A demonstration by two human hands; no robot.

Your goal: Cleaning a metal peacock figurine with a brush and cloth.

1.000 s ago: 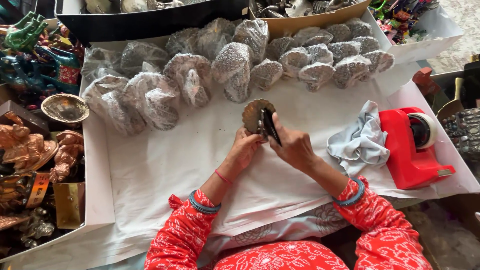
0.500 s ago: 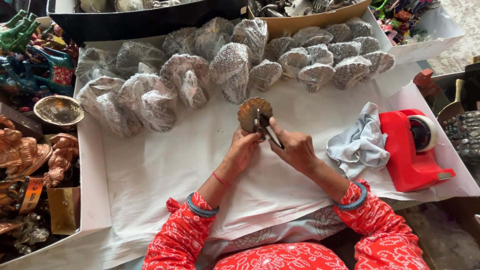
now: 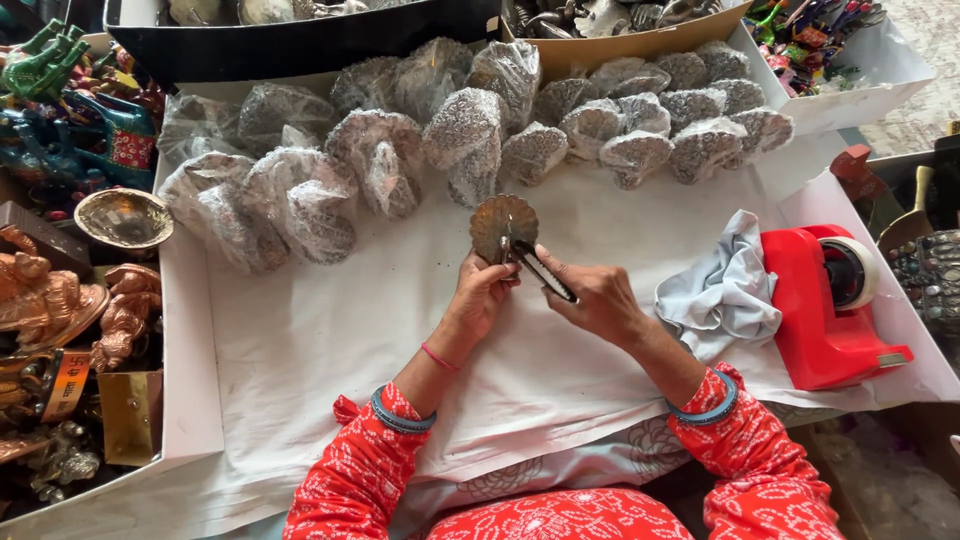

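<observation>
While many wrapped fan-shaped pieces (image 3: 470,140) already lay in rows on the desk (image 3: 330,330), the left hand (image 3: 482,292) gripped one bare fan-shaped metal piece (image 3: 500,225) above it, and the right hand (image 3: 598,300) pinched a dark tool (image 3: 545,272) against this piece, not yet wrapped.

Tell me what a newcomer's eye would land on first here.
At the centre, the left hand holds up a round, fan-shaped metal piece while the right hand works a thin dark tool against it. Behind them lies a row of plastic-wrapped pieces; a red tape dispenser sits at right.
</observation>
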